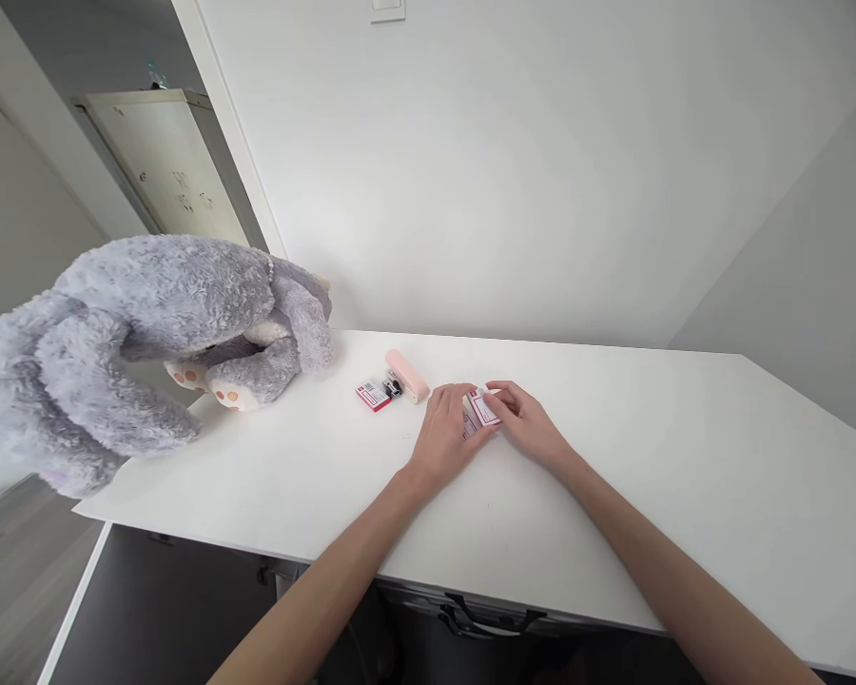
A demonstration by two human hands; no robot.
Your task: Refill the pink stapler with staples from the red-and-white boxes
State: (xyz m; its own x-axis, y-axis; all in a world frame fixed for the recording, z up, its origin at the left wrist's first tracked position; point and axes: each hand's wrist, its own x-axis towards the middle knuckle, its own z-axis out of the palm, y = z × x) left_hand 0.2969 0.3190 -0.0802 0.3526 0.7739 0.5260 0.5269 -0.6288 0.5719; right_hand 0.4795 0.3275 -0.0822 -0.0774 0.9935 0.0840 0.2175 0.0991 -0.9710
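Observation:
A small red-and-white box (484, 407) is gripped between my two hands above the white tabletop. My left hand (443, 428) curls around its left side, with the thumb along the near edge. From the right, the fingers of my right hand (526, 419) close on its upper and right edge. Part of a second printed face shows near my left palm; whether it belongs to the same box I cannot tell. Just left of my left hand lies a pink stapler (406, 375). Beside it are a small black metal piece (392, 385) and another red-and-white box (373, 395).
A large grey plush toy (178, 295) slumps over the left end of the white table (649, 457). Behind the table rises a white wall (506, 171). Black handles (492, 618) show below the front edge. A worn cabinet (164, 166) stands beyond the doorway.

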